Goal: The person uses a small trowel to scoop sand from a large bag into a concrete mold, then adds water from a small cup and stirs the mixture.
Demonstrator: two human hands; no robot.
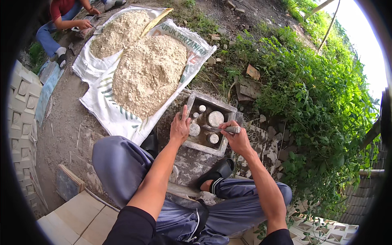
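A square grey mould frame (204,147) lies on the ground in front of me. Inside it stand several round, pale-topped pieces of different sizes, the largest (215,118) toward the far right side. My right hand (237,138) is closed around a small trowel (232,129) with a thick, worn handle. Its metal end reaches left into the frame, low between the round pieces. My left hand (179,128) is at the frame's left side, index finger stretched along the edge and nothing seen in its grasp. The underside of that hand is hidden.
White sacks (105,83) spread at the far left bear heaps of pale powder (151,71). Another person (67,22) works beyond them. Patterned tiles (24,118) are stacked at left. Leafy plants (310,94) crowd the right. My sandalled foot (216,173) is just below the frame.
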